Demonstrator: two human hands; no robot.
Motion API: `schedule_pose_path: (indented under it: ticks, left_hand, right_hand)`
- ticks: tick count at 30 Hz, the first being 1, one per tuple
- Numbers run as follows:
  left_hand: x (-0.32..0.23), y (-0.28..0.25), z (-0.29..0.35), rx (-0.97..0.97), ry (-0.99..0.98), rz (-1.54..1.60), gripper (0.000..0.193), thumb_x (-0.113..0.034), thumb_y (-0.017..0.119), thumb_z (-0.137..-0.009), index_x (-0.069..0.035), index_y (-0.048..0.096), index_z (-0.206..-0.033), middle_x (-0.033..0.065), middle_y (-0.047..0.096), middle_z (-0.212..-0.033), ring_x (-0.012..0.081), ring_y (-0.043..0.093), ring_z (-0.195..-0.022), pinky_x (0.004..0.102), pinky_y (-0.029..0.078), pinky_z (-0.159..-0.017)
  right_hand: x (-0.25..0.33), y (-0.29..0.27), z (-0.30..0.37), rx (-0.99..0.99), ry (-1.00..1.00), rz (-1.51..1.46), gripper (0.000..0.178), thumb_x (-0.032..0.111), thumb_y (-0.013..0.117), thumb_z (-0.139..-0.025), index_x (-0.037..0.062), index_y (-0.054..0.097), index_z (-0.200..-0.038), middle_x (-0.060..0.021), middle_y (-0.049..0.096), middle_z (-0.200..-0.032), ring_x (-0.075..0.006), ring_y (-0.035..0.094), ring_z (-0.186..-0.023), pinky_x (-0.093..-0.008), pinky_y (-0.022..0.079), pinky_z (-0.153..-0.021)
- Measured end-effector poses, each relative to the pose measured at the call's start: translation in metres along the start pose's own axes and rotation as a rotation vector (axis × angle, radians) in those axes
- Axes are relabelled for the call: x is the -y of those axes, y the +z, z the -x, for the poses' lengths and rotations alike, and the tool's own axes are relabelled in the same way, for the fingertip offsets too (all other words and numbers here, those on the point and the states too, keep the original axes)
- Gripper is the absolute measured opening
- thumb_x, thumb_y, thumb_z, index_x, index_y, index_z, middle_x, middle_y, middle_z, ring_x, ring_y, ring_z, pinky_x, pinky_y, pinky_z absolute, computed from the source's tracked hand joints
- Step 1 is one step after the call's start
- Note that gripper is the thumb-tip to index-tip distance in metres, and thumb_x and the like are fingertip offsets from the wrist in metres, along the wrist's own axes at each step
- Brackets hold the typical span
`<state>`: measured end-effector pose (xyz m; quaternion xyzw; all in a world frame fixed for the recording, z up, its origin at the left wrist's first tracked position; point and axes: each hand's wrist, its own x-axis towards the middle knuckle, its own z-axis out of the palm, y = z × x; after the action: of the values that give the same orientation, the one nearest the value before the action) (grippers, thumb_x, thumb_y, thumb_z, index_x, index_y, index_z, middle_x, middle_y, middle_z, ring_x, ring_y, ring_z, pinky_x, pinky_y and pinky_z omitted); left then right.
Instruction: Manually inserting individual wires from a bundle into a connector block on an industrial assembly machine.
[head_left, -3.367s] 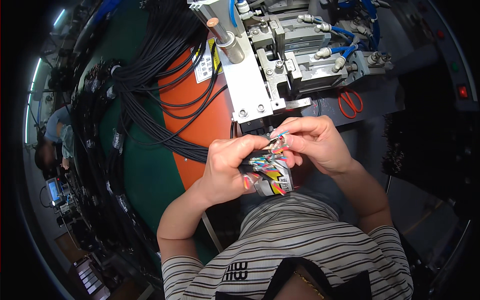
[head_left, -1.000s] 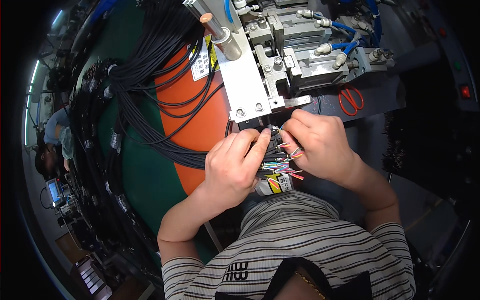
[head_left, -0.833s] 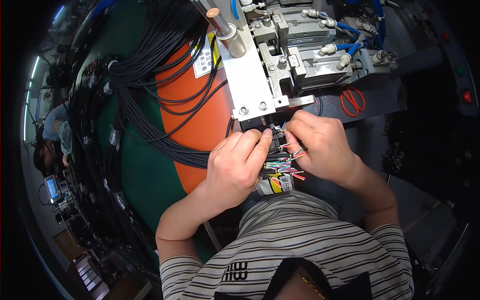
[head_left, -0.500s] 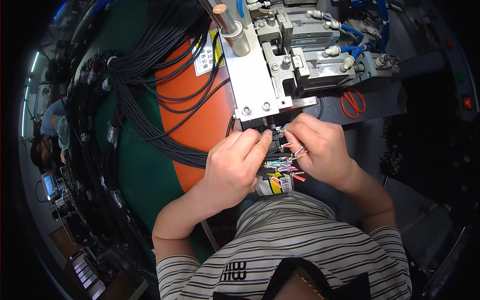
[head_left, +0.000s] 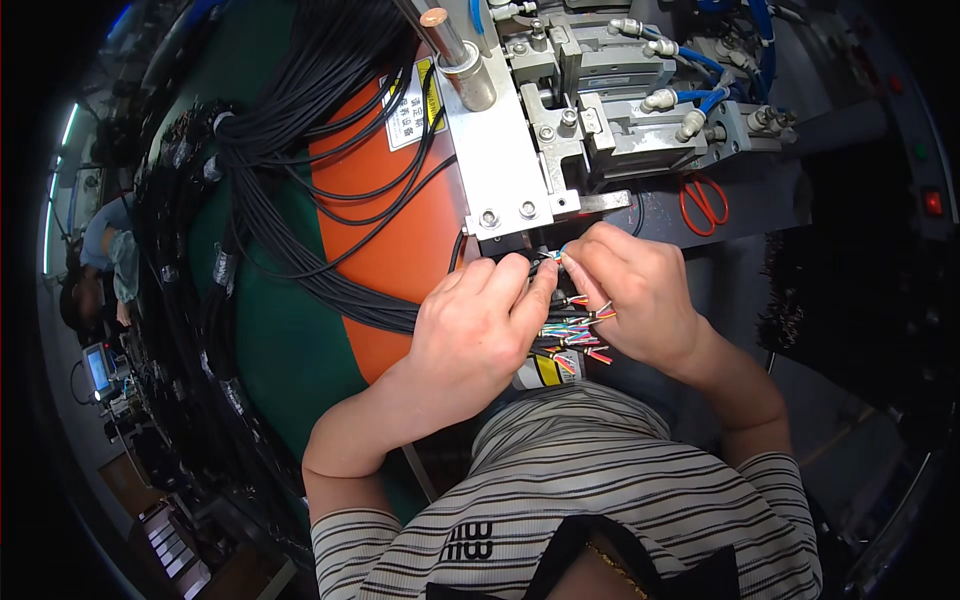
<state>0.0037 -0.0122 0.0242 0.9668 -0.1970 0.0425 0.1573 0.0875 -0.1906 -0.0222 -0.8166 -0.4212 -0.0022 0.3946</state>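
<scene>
My left hand point(head_left: 482, 318) is closed, thumb and forefinger pinching a black cable near its stripped end. Opposite it, my right hand point(head_left: 637, 292) pinches the thin coloured wires point(head_left: 558, 256) that come out of that end. The fingertips of both hands almost meet just in front of the metal fixture point(head_left: 515, 185). Below them, several more stripped cable ends point(head_left: 570, 328) fan out in pink, white, green and blue. Their black cables point(head_left: 375, 308) run in from the left and pass behind my left hand.
A pneumatic machine point(head_left: 640, 125) with blue air hoses stands at the far side. Red-handled scissors point(head_left: 704, 205) lie to its right. Thick bundles of black cable point(head_left: 260, 140) cover the orange and green table point(head_left: 350, 250). Another person point(head_left: 105, 255) is at far left.
My left thumb and forefinger have shifted slightly right, up against the right fingertips. The coloured wires at the pinch now show less between the hands.
</scene>
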Motion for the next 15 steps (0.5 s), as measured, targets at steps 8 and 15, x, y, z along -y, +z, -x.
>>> schedule_pose_path:
  ticks: [8,15]
  left_hand:
    - [-0.003,-0.001,-0.007,0.029,0.037,-0.108,0.034,-0.006,0.061,-0.076,0.006,0.064,-0.108,0.0078,0.051,-0.084,0.0197,0.054,-0.075,0.0311,0.047,-0.062]
    - [-0.003,0.002,-0.007,0.008,0.028,-0.128,0.033,-0.007,0.061,-0.077,0.004,0.064,-0.108,0.0082,0.051,-0.084,0.0205,0.055,-0.074,0.0319,0.047,-0.063]
  right_hand:
    - [-0.004,-0.017,-0.016,0.238,-0.049,0.112,0.008,0.005,0.068,-0.08,0.0009,0.066,-0.086,-0.0107,0.062,-0.077,-0.0289,0.063,-0.061,-0.0375,0.048,-0.052]
    - [-0.007,0.006,-0.003,-0.071,-0.06,-0.016,0.008,0.007,0.07,-0.08,0.0015,0.065,-0.082,-0.0108,0.062,-0.074,-0.0257,0.061,-0.057,-0.0352,0.047,-0.05]
